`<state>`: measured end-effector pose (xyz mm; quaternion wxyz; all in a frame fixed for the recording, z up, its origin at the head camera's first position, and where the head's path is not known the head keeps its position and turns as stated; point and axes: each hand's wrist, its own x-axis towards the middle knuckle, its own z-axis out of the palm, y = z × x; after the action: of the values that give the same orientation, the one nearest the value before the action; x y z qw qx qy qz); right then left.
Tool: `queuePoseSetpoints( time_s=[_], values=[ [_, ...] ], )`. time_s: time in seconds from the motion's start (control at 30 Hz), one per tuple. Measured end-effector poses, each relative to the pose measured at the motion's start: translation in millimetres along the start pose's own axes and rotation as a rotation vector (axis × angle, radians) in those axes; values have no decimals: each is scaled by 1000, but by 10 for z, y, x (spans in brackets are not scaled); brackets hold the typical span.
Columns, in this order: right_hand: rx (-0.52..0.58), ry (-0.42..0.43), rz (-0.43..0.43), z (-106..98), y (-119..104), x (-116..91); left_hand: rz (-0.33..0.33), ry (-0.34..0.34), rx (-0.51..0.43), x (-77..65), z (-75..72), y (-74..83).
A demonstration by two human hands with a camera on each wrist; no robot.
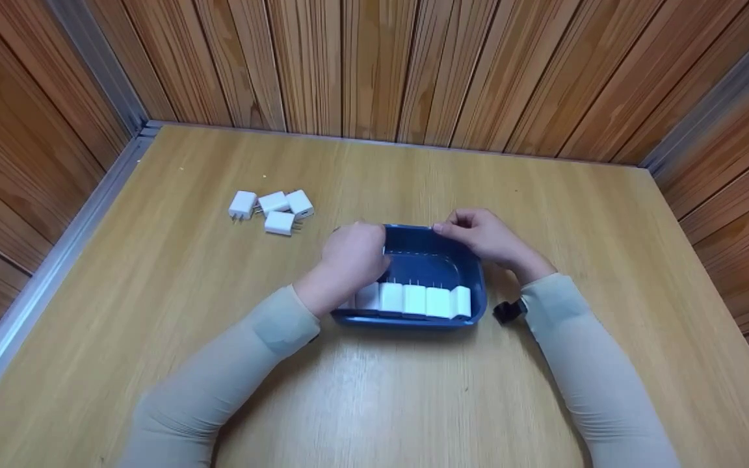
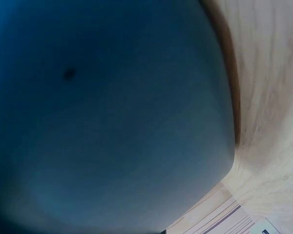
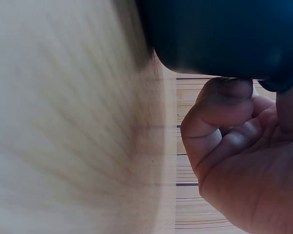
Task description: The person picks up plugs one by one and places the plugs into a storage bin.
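Observation:
A dark blue tray (image 1: 477,276) sits mid-table with a row of white chargers (image 1: 413,300) standing along its near wall. My right hand (image 1: 485,237) pinches the tray's far rim; in the right wrist view its curled fingers (image 3: 219,126) sit just under the blue tray (image 3: 224,34). My left hand (image 1: 352,257) is curled over the tray's left side, next to the row's left end. What its fingers hold is hidden. The left wrist view is filled by the tray's blue wall (image 2: 112,122).
A few loose white chargers (image 1: 274,209) lie in a cluster on the wooden table (image 1: 153,292), left of and beyond the tray. Wood-panelled walls close in the table on the left, far and right sides.

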<state>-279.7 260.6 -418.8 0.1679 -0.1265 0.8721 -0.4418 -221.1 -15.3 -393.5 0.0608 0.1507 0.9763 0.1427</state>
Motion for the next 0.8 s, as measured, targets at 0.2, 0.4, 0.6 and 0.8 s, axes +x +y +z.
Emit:
queuePoseSetpoints(
  time_s=[0.2,0.4,0.6,0.8],
  values=[
    [9,-7,7,-5,-19,-4,22,29,98,-19,17,18],
    [1,-9,17,-17,-28,-3,22,44,226,-11,47,25],
    [-8,-14,10,-17,-18,9,22,70,293,3,85,7],
    [-2,-8,12,-18,-8,13,24,59,275,4,102,-3]
  ],
)
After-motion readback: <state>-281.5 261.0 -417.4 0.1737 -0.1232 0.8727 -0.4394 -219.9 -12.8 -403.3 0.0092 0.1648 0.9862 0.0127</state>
